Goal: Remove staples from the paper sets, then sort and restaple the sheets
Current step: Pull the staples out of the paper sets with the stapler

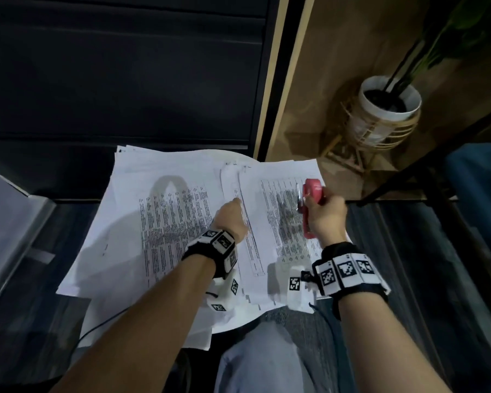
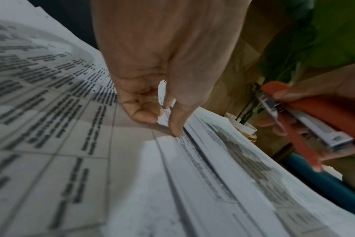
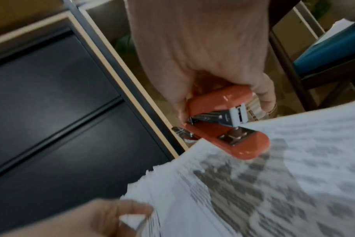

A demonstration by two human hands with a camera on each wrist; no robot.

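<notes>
Up close, the left hand [image 2: 152,67] has its fingers [image 2: 177,126] curled downward, the tip of one pressing on the edge of a fanned stack of printed sheets [image 2: 223,184] while the thumb bends in just beside it; the right wrist view shows a white paper corner caught between the thumb and fingers of this hand, so it pinches the sheets at their edge. Across from it, the right hand [image 3: 209,61] has its fingers wrapped around a red stapler [image 3: 227,126], thumb on one side and fingers on the other, with the metal magazine and the base plate both showing and the mouth parted. That stapler hangs just above the right-hand stack, its shadow falling on the print below, and whether the base touches the paper cannot be told. From the head view the stapler [image 1: 309,205] stands tilted in the right hand [image 1: 325,219], over the right stack, and the left hand [image 1: 230,217] sits at the seam between this stack and a broader spread of sheets to the left. Both wrists wear black bands with white coded markers [image 1: 343,270]. All the papers lie on a small round white table [image 1: 236,321] above the person's knee. Beyond, a dark cabinet [image 1: 119,80] fills the left, and a white plant pot [image 1: 389,106] in a woven stand sits on the floor to the right.
</notes>
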